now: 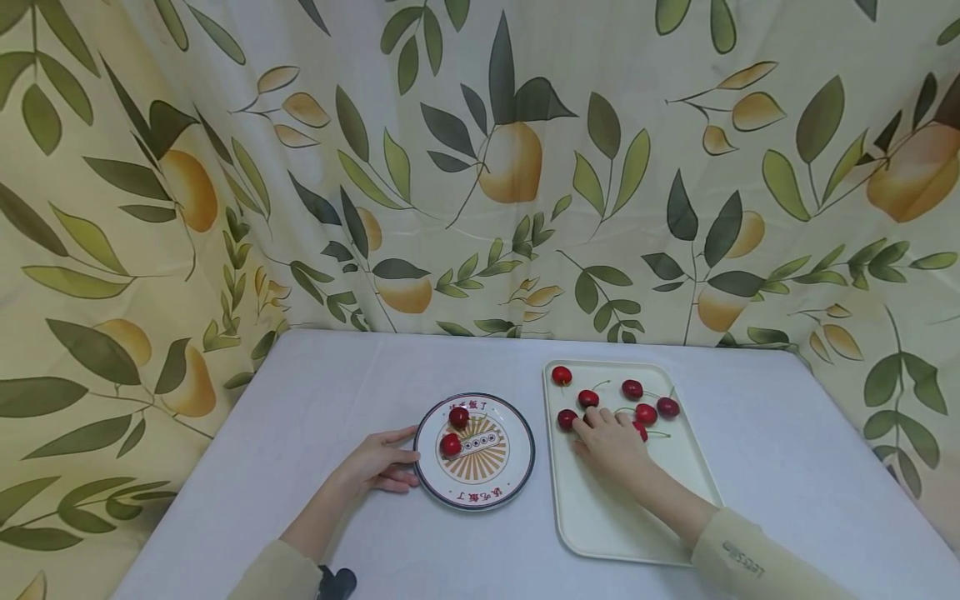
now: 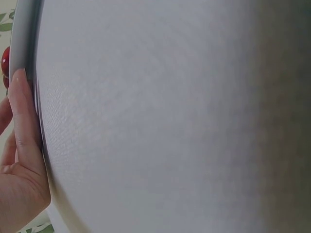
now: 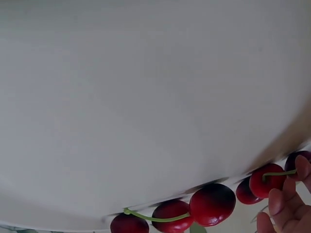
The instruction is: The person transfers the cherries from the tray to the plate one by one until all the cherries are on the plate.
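Note:
My left hand [image 1: 378, 462] rests against the left rim of a round white plate [image 1: 517, 467], its fingers fairly straight. In the left wrist view, a finger [image 2: 23, 107] lies along the plate's side. Two red cherries, an upper one [image 1: 459, 417] and a lower one [image 1: 450, 445], sit on the plate. Over a cream tray [image 1: 622, 521], my right hand [image 1: 615, 442] reaches in among several cherries with bent fingers. Its fingertips grip a dark cherry [image 3: 292, 162], mostly hidden by the hand. Beside it lies a red cherry [image 3: 267, 180] with a green stem.
Other cherries, such as one at the tray's far left corner [image 1: 562, 376] and a dark one to the right [image 1: 667, 407], lie in the tray's far half. A white cloth [image 1: 330, 392] covers the table. Behind it hangs a fruit-and-leaf patterned curtain [image 1: 465, 250].

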The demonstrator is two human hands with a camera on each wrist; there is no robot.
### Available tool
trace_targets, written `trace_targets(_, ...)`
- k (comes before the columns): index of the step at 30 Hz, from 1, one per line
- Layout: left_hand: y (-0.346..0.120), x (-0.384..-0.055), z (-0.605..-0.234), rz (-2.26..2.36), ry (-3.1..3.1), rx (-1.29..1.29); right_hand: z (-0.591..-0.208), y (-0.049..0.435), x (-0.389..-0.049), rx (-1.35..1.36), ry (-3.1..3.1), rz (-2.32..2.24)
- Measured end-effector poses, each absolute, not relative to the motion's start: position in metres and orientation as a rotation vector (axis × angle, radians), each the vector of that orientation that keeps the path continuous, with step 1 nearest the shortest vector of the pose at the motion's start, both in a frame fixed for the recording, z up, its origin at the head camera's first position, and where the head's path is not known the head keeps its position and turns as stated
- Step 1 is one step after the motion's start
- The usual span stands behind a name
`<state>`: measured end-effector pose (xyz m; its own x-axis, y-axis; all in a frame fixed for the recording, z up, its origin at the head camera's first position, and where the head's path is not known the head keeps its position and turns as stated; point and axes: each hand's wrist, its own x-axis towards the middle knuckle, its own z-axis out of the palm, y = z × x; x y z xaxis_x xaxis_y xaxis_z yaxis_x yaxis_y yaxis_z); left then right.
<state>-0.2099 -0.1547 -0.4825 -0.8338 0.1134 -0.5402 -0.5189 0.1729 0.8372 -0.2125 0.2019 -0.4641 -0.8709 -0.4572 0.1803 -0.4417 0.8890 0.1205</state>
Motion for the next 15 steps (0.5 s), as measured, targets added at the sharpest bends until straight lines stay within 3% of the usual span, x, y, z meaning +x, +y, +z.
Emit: trace_targets(15, -0.1536, -0.2109, -0.4838, 1.682, 1.991, -0.409, -0.4685, 0.1979, -0.2119, 0.672, -2.852, -0.062)
